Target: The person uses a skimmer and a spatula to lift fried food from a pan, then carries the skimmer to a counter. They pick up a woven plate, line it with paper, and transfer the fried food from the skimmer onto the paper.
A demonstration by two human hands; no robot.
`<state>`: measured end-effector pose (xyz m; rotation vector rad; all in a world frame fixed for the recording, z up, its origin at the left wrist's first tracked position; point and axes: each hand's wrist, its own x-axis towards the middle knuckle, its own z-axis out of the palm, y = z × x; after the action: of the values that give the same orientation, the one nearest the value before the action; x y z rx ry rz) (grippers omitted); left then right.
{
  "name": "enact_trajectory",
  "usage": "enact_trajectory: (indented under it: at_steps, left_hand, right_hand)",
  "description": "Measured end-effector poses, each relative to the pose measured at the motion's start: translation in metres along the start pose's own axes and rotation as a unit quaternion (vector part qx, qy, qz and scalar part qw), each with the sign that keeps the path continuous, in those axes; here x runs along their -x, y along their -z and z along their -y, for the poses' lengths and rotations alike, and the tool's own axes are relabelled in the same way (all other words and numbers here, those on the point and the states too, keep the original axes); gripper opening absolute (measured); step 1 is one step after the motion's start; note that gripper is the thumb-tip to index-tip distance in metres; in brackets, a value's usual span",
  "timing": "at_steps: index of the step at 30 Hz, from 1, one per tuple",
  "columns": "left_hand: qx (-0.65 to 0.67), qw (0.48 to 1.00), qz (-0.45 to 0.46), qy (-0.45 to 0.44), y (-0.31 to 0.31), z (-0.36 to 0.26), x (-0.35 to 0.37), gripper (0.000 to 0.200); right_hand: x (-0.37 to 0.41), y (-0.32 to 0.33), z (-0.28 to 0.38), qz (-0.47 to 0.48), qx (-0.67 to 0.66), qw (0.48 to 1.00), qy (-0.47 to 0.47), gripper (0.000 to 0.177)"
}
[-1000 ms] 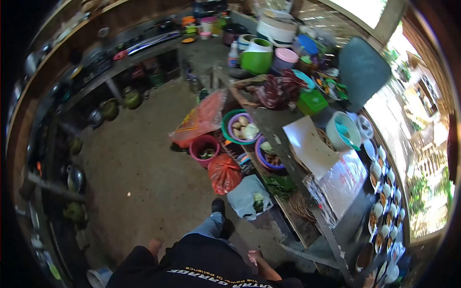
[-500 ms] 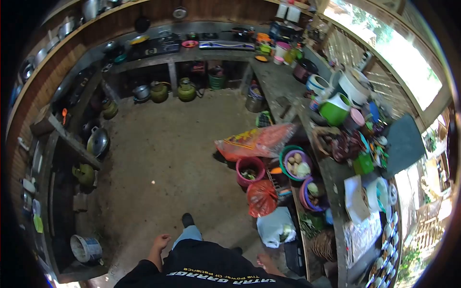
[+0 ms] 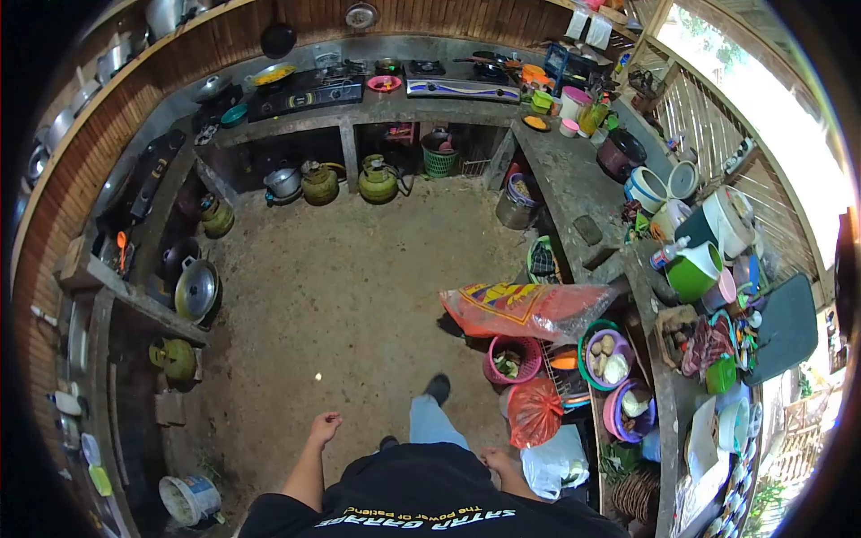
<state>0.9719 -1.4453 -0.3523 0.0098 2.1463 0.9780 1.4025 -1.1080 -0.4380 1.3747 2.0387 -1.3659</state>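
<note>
My left hand [image 3: 326, 426] hangs over the dirt floor [image 3: 296, 296], its fingers loosely bent and apart, with nothing in it. Beside my right hip is my right hand [image 3: 491, 459], partly behind my shirt. Its fingers are slightly curled, and no object shows in it. Closest to that hand are a white plastic bag [image 3: 554, 464] and a tied red plastic bag [image 3: 534, 412] on the floor. Just beyond them stands a pink basket [image 3: 513, 361] with green scraps inside. Neither hand touches any of these.
A large red-and-clear sack [image 3: 529, 309] juts out at right. Tubs of vegetables, one a purple basin [image 3: 630, 411], stand near the concrete counter [image 3: 574, 179]. Gas stoves [image 3: 462, 88] line the back counter, above green gas cylinders [image 3: 378, 179]. A white bucket [image 3: 190, 498] sits at lower left.
The view has shifted, so the counters and bags now sit further right in it. My legs have changed position in a step, and both hands have swung slightly. Neither hand has picked anything up.
</note>
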Motion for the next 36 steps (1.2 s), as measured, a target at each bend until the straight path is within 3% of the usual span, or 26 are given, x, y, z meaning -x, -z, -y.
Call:
enact_trajectory:
  at_steps: [1, 6, 8, 10, 12, 13, 14, 15, 16, 18, 21, 28, 31, 32, 33, 35, 36]
  left_hand:
    - [0.011, 1.000, -0.001, -0.003, -0.002, -0.010, -0.018, 0.034]
    - [0.034, 0.997, 0.023, 0.067, -0.011, -0.047, -0.106, 0.034]
    - [0.050, 0.991, 0.024, 0.122, -0.013, -0.075, -0.122, 0.032]
    - [0.055, 0.982, 0.032, 0.177, -0.005, -0.112, -0.148, 0.028]
    - [0.045, 0.986, 0.040, 0.155, -0.001, -0.152, -0.183, 0.025]
    - [0.042, 0.987, 0.047, 0.149, -0.002, -0.168, -0.196, 0.024]
    - [0.063, 0.987, 0.040, 0.140, -0.002, -0.187, -0.215, 0.023]
    - [0.064, 0.990, 0.034, 0.120, -0.005, -0.211, -0.232, 0.023]
    - [0.065, 0.992, 0.028, 0.100, -0.006, -0.236, -0.252, 0.024]
    - [0.066, 0.994, 0.020, 0.081, -0.006, -0.290, -0.288, 0.024]
    - [0.062, 0.995, 0.024, 0.080, -0.012, -0.367, -0.339, 0.023]
    - [0.065, 0.997, 0.037, -0.004, -0.006, -0.512, -0.534, 0.021]
    - [0.015, 0.998, 0.043, -0.037, 0.001, -0.597, -0.617, 0.021]
    - [-0.013, 0.998, 0.047, -0.043, 0.006, -0.626, -0.641, 0.021]
    - [-0.006, 0.996, 0.043, -0.072, 0.007, -0.656, -0.662, 0.022]
    - [0.015, 0.987, 0.047, -0.156, 0.003, -0.723, -0.705, 0.024]
    - [0.027, 0.976, 0.054, -0.208, -0.001, -0.760, -0.724, 0.025]
  right_hand:
    - [-0.026, -0.003, -0.016, 0.002, 0.082, 0.996, 0.042, 0.029]
    - [-0.056, 0.072, 0.102, 0.079, -0.010, 0.991, -0.112, 0.023]
    - [-0.103, 0.100, 0.126, 0.077, -0.072, 0.988, -0.113, 0.022]
    - [-0.202, 0.096, 0.099, 0.036, -0.167, 0.984, -0.055, 0.020]
    - [-0.248, 0.151, 0.198, -0.081, -0.106, 0.990, -0.056, 0.016]
    - [-0.257, 0.187, 0.253, -0.039, -0.300, 0.949, -0.084, 0.015]
    - [-0.296, 0.215, 0.277, -0.028, -0.135, 0.990, -0.005, 0.011]
    - [-0.301, 0.241, 0.335, -0.098, -0.177, 0.979, 0.031, 0.011]
    - [-0.346, 0.259, 0.348, -0.060, -0.207, 0.974, 0.068, 0.018]
    - [-0.382, 0.303, 0.416, -0.087, -0.112, 0.986, 0.088, 0.026]
    - [-0.462, 0.334, 0.465, -0.064, -0.209, 0.973, 0.074, 0.029]
    - [-0.577, 0.407, 0.548, -0.028, -0.245, 0.969, 0.031, 0.036]
    - [-0.619, 0.433, 0.564, -0.092, -0.273, 0.958, -0.005, 0.035]
    - [-0.641, 0.439, 0.555, -0.089, -0.319, 0.941, 0.068, 0.033]
    - [-0.674, 0.441, 0.543, -0.142, -0.204, 0.965, 0.087, 0.031]
    - [-0.641, 0.490, 0.627, -0.163, -0.316, 0.935, 0.003, 0.029]
    - [-0.660, 0.503, 0.630, -0.190, -0.293, 0.937, 0.026, 0.029]
